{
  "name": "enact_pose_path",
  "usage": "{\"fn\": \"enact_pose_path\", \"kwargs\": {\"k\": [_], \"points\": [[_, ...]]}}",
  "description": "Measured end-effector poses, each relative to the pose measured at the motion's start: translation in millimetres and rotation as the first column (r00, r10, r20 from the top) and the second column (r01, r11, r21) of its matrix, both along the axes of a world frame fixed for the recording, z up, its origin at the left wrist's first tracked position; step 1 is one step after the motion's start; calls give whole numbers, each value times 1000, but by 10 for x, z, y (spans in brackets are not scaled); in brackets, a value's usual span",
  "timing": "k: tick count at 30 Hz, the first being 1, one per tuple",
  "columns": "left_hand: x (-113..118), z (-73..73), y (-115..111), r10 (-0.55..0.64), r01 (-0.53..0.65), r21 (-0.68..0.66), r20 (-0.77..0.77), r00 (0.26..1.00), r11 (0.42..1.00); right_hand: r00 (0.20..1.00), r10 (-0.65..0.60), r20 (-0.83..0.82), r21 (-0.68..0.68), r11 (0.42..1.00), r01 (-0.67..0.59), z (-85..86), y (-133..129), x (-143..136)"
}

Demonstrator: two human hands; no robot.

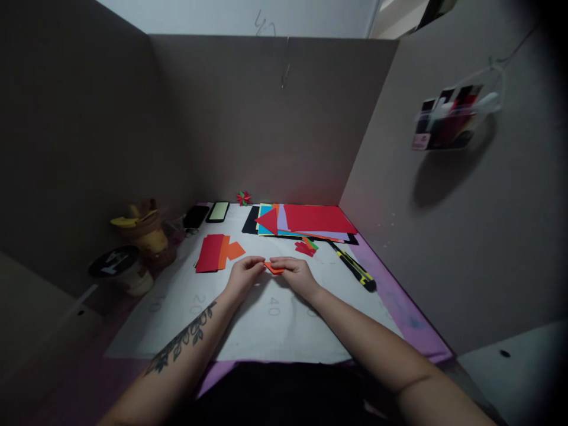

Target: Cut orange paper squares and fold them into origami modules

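A small folded piece of orange paper (274, 269) is pinched between my two hands, low over the white mat (248, 331). My left hand (245, 273) grips its left corner with fingertips pressed together. On its other side, my right hand (296, 275) closes over the top and right edge. Just beyond the right hand lie small red and green paper pieces (305, 248). To the left of my left hand, red paper rectangles (209, 253) overlap orange sheets (234, 251).
A stack of coloured paper (315, 219) lies at the back. The yellow-black utility knife (357, 269) is at right. Phones (218, 212) and a red-green paper star (243, 198) sit at the back left, cups (148, 236) along the left wall. A clear holder (452, 118) hangs right.
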State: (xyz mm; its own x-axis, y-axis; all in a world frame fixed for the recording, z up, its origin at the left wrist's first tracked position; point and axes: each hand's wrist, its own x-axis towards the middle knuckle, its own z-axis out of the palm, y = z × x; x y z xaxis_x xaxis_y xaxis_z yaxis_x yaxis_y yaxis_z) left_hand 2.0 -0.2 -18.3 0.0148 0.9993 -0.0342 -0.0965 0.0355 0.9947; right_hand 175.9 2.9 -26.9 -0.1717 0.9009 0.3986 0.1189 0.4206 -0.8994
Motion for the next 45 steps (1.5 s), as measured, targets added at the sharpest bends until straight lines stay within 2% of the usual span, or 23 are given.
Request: {"fn": "enact_pose_path", "kwargs": {"k": [4,10,20,28,31,33,35,41,43,45], "points": [[-12,-1,8,-35,38,-17,134,990,999,998,3,66,144,989,-12,-7,-6,30],[-13,53,-12,-57,64,-49,129,990,997,986,21,164,245,968,-61,3,-28,42],[-19,53,-14,-51,62,-52,189,981,997,975,33,222,303,947,-101,12,-50,41],[-35,60,8,-7,25,-66,266,964,998,983,24,184,339,937,-86,10,-56,63],[-23,96,-31,-89,114,-70,283,955,991,980,-8,200,375,924,-69,27,-78,65],[-11,103,-59,-195,216,-65,239,951,974,974,-10,227,380,921,-79,50,-101,63],[-3,89,-73,-242,256,-49,195,951,965,965,9,263,394,912,-116,75,-125,59],[-22,65,-36,-133,131,25,118,984,991,933,69,352,469,850,-240,88,-144,35],[-31,95,-34,-30,28,97,20,999,995,948,33,317,474,860,-189,75,-142,30],[-33,131,-53,91,-67,216,-107,990,974,964,-52,259,471,879,-79,76,-144,25]]}}
